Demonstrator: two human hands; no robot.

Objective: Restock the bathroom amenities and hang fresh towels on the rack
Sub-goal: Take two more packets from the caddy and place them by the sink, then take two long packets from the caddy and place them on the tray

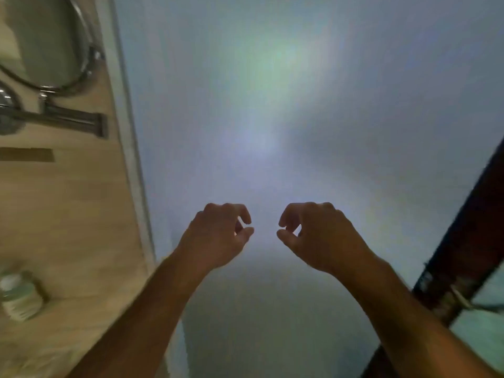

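My left hand [218,236] and my right hand [313,236] are raised side by side in front of a frosted glass panel [272,105]. Their fingers are loosely curled, with a small gap between thumb and forefinger on each. Neither hand holds or touches anything. No towel or rack is in view, and the picture is blurred.
On the left is a beige tiled wall [68,200] with a round chrome-framed mirror [46,42] on a wall bracket [76,122]. A pale cylindrical object [19,298] sits at lower left. A dark door frame [463,241] with a metal hinge [461,298] runs up the right side.
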